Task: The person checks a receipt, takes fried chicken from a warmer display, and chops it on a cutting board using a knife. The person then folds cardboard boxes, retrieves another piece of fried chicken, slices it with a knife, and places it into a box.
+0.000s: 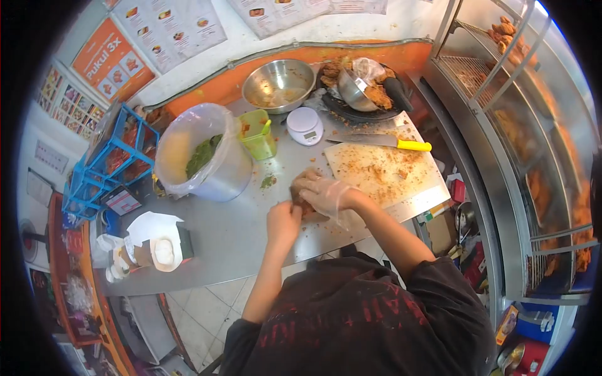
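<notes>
My right hand [323, 193], in a clear plastic glove, is curled over a brown item [308, 208] at the steel table's near edge. Its kind is hidden by my fingers. Bare and closed, my left hand [284, 222] meets the same item from the left, fingertips hidden. Just right of my hands lies a white cutting board [389, 169] strewn with orange-brown crumbs. A knife [379, 141] with a yellow handle rests across its far edge. Beyond my hands stands a white digital kitchen scale [305, 127].
Left of the scale are a green container [257, 141] and a large plastic-lined bucket [204, 182] holding yellow and green food. Behind stand a steel bowl [279, 72] and a dark stone mortar [351, 114] with fried pieces. A glass display cabinet [501, 138] borders the right side.
</notes>
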Demonstrator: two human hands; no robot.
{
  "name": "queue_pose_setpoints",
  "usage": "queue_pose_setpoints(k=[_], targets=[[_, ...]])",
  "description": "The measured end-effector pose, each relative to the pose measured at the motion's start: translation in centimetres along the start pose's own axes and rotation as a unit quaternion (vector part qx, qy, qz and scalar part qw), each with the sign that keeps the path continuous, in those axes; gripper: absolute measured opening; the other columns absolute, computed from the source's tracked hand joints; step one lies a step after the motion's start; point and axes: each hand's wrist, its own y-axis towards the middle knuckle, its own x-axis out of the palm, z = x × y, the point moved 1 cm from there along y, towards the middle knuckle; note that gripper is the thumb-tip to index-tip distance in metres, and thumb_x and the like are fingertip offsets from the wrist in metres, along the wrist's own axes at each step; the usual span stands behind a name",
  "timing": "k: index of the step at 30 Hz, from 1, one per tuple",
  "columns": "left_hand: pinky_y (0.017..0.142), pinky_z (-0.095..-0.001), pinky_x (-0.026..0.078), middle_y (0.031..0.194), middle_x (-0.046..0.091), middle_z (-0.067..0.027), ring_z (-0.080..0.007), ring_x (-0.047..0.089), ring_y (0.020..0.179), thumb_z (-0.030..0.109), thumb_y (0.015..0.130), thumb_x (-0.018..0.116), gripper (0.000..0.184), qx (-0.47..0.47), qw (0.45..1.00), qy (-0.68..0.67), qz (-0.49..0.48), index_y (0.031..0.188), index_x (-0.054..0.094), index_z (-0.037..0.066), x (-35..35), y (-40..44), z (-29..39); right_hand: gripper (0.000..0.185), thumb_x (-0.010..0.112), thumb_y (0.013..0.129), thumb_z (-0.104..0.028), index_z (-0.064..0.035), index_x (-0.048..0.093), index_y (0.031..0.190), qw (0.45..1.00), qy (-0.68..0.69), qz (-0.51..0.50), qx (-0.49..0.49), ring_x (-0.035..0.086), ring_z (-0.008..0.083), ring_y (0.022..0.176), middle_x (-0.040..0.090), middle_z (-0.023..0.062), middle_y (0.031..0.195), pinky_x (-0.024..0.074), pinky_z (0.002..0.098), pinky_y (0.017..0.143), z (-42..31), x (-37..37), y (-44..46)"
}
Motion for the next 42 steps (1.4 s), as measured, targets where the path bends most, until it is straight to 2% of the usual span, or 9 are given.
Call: queue_pose_setpoints(k=[1, 5, 9, 14, 22, 25, 31, 36, 42], targets=[[0.059, -0.0457, 0.043, 0.063, 0.055, -0.0239, -0.0387, 0.056, 0.062, 0.016, 0.075, 0.052, 0.022, -0.014, 1.000, -0.015, 0.008, 0.065, 0.056, -0.004, 0.3, -0.4, -0.9, 0.027, 0.043, 0.086, -0.025, -0.0042, 0.059, 0.094, 0.992, 0.028, 0.084, -0.086, 0.060, 0.0295, 0.087, 0.062, 0.0154, 0.088, 0.0494, 0.0335, 0.068, 0.6, 0.0, -0.6], [0.054, -0.0435, 0.041, 0.060, 0.053, -0.0233, -0.0385, 0.053, 0.057, 0.015, 0.075, 0.052, 0.022, -0.093, 0.995, -0.044, 0.007, 0.064, 0.052, -0.005, 0.5, -1.6, -1.4, 0.029, 0.051, 0.079, -0.017, -0.0022, 0.056, 0.103, 0.891, -0.147, 0.264, 0.339, 0.056, 0.0353, 0.079, 0.057, 0.0224, 0.081, 0.0435, 0.0456, 0.073, 9.4, -5.3, -7.6], [0.052, -0.0422, 0.040, 0.059, 0.052, -0.0220, -0.0375, 0.051, 0.053, 0.014, 0.075, 0.053, 0.021, -0.076, 0.994, -0.050, 0.055, 0.064, 0.052, -0.004, 1.2, -2.2, -1.0, 0.025, 0.052, 0.076, -0.006, -0.0006, 0.058, 0.099, 0.872, -0.399, 0.172, 0.226, 0.059, 0.0323, 0.075, 0.060, 0.0169, 0.081, 0.0476, 0.0385, 0.066, 17.6, -2.3, -11.8], [0.052, -0.0422, 0.041, 0.060, 0.053, -0.0220, -0.0378, 0.052, 0.055, 0.014, 0.075, 0.053, 0.020, -0.117, 0.989, -0.056, 0.066, 0.066, 0.053, -0.004, 0.9, -2.7, 0.3, 0.035, 0.058, 0.076, -0.012, -0.0009, 0.057, 0.109, 0.993, 0.046, 0.085, 0.063, 0.058, 0.0333, 0.091, 0.061, 0.0193, 0.098, 0.0445, 0.0403, 0.078, 7.4, -4.8, -5.5], [0.064, -0.0443, 0.043, 0.072, 0.057, -0.0223, -0.0393, 0.055, 0.070, 0.014, 0.078, 0.049, 0.017, -0.163, 0.972, -0.056, 0.162, 0.072, 0.056, -0.001, -3.0, -5.1, -4.3, 0.042, 0.061, 0.072, -0.025, -0.0035, 0.056, 0.108, 0.985, 0.069, -0.107, 0.114, 0.060, 0.0266, 0.080, 0.063, 0.0170, 0.090, 0.0468, 0.0349, 0.071, 3.1, 5.9, 1.0], [0.066, -0.0440, 0.044, 0.077, 0.059, -0.0209, -0.0376, 0.057, 0.075, 0.019, 0.082, 0.049, 0.020, -0.186, 0.948, -0.092, 0.239, 0.078, 0.059, 0.002, -7.2, -7.0, -7.8, 0.037, 0.061, 0.071, -0.019, 0.0010, 0.057, 0.101, 0.992, 0.116, 0.046, -0.032, 0.060, 0.0257, 0.076, 0.063, 0.0172, 0.084, 0.0463, 0.0346, 0.067, 2.3, 15.0, 4.4], [0.070, -0.0412, 0.044, 0.084, 0.059, -0.0187, -0.0351, 0.057, 0.081, 0.028, 0.086, 0.049, 0.028, -0.192, 0.891, -0.004, 0.411, 0.096, 0.055, 0.002, -15.8, -16.8, -18.6, 0.038, 0.054, 0.078, -0.028, 0.0022, 0.055, 0.102, 0.993, 0.037, -0.020, 0.111, 0.056, 0.0379, 0.094, 0.059, 0.0233, 0.098, 0.0441, 0.0396, 0.080, -10.5, 24.4, 11.1], [0.068, -0.0375, 0.045, 0.082, 0.060, -0.0149, -0.0285, 0.060, 0.079, 0.032, 0.087, 0.050, 0.030, -0.288, 0.885, -0.108, 0.350, 0.094, 0.055, 0.003, -19.6, -30.2, -25.7, 0.032, 0.057, 0.078, -0.019, -0.0001, 0.053, 0.103, 0.966, -0.182, 0.184, 0.004, 0.058, 0.0379, 0.088, 0.061, 0.0218, 0.092, 0.0461, 0.0393, 0.076, -20.0, 22.0, 9.8], [0.067, -0.0374, 0.046, 0.075, 0.060, -0.0153, -0.0284, 0.061, 0.076, 0.031, 0.086, 0.050, 0.029, -0.446, 0.809, -0.201, 0.325, 0.094, 0.055, 0.003, -25.1, -38.9, -32.1, 0.024, 0.056, 0.076, -0.010, -0.0008, 0.055, 0.098, 0.976, -0.006, -0.019, -0.217, 0.059, 0.0252, 0.065, 0.060, 0.0162, 0.076, 0.0466, 0.0323, 0.059, -29.5, 31.2, 14.3]])
